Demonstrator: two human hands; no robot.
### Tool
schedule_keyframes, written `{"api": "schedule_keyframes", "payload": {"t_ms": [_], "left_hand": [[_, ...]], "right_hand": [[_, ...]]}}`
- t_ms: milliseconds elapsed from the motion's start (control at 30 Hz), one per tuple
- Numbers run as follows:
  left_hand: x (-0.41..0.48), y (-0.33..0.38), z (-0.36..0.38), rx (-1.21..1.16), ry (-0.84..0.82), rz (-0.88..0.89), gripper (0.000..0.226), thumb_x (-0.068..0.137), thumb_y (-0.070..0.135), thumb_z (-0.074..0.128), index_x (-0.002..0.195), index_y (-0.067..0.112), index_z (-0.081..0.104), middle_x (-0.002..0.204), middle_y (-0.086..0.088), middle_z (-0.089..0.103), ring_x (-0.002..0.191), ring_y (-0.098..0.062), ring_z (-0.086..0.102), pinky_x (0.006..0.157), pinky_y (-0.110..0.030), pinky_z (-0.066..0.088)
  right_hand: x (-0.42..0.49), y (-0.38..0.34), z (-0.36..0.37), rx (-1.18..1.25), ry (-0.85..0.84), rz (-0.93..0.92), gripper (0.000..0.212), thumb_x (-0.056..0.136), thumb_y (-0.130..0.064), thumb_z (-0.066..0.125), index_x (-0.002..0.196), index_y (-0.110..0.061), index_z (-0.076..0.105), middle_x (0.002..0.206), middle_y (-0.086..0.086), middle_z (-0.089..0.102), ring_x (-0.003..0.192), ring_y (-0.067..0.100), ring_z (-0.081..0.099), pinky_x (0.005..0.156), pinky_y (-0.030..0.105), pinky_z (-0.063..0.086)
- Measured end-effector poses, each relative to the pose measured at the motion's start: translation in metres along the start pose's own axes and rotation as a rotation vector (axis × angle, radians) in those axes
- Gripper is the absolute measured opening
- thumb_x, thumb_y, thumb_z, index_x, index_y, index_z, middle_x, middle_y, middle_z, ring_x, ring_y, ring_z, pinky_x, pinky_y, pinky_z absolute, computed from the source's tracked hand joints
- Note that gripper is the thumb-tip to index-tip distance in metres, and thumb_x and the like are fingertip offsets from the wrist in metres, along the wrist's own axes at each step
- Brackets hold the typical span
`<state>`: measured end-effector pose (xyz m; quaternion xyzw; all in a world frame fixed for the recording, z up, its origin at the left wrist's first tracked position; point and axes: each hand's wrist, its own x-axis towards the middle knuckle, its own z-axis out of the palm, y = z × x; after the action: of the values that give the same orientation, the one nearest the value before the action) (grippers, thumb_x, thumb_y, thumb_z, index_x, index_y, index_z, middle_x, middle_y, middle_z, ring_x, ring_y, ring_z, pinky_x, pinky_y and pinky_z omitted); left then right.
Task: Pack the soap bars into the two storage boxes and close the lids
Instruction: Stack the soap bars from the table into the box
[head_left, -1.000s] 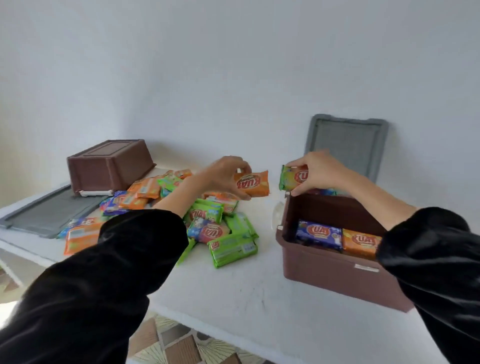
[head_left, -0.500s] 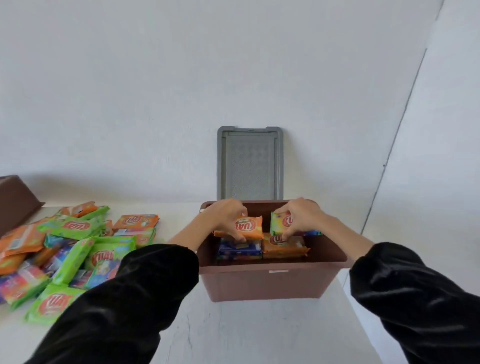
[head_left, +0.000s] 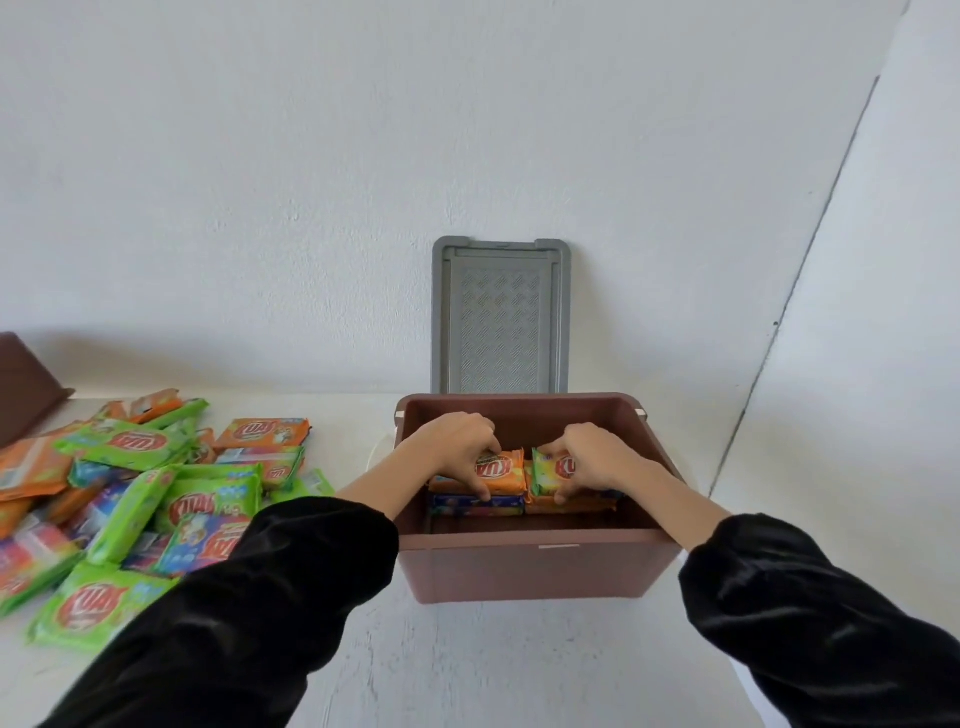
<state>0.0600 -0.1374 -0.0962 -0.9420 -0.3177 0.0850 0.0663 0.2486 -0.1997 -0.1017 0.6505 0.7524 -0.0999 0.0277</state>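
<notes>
I logged: left hand pinched orange soap bar | right hand pinched green soap bar | both inside brown box, atop stacked bars | loose bars left of left hand | grey lid upright beyond hands

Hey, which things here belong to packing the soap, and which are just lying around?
Job: left hand gripping orange soap bar; right hand gripping greenish soap bar; open brown box; grey lid against the wall; loose soap pile; second brown box at left edge.
Just there: white table; wall. No stray items visible.
</notes>
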Motion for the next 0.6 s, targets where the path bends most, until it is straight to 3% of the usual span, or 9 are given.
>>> {"api": "schedule_keyframes", "payload": {"t_ms": [467, 600], "left_hand": [[-0.003, 0.009, -0.001, -0.036, -0.037, 0.011, 0.066, 0.076, 0.05, 0.067, 0.127, 0.01, 0.054, 0.116, -0.008, 0.055, 0.105, -0.022, 0.052, 0.083, -0.031, 0.041], [-0.018, 0.003, -0.019, -0.189, 0.101, -0.013, 0.052, 0.085, 0.048, 0.059, 0.123, 0.012, 0.058, 0.115, -0.007, 0.06, 0.103, -0.019, 0.056, 0.084, -0.029, 0.042]], "right_hand": [[0.004, -0.006, 0.008, -0.05, 0.034, -0.049, 0.075, 0.076, -0.041, 0.071, 0.141, -0.027, 0.037, 0.122, 0.009, 0.04, 0.113, 0.022, 0.043, 0.082, 0.024, 0.036], [0.0, -0.007, -0.005, -0.009, 0.016, -0.032, 0.072, 0.073, -0.047, 0.072, 0.136, -0.028, 0.043, 0.113, 0.004, 0.036, 0.106, 0.017, 0.043, 0.086, 0.025, 0.04]]}}
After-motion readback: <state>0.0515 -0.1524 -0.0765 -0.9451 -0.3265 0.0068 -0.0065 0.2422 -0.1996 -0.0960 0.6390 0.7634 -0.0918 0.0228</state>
